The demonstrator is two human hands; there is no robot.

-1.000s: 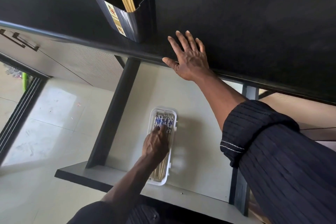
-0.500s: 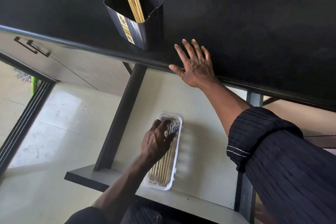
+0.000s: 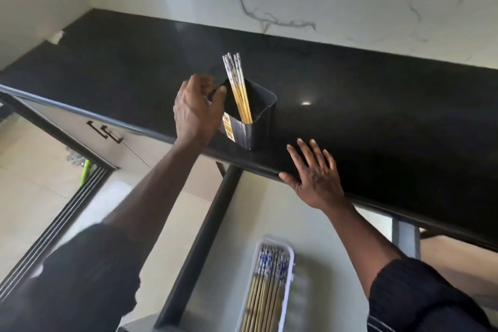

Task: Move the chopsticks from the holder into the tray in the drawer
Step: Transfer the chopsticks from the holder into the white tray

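My left hand [image 3: 198, 108] is up at the left rim of the black holder [image 3: 253, 127], fingers curved and blurred, can't tell if it grips anything. A few chopsticks [image 3: 238, 86] stand in the holder just right of my thumb. My right hand [image 3: 315, 175] lies flat, fingers spread, on the countertop [image 3: 377, 116] edge. Below it, between my forearms, the white tray [image 3: 275, 241] in the drawer [image 3: 237, 250] holds a bundle of chopsticks [image 3: 265, 291].

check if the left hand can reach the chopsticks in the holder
Probably yes: the left hand is beside the holder, and the chopsticks stick up above its rim with nothing between.
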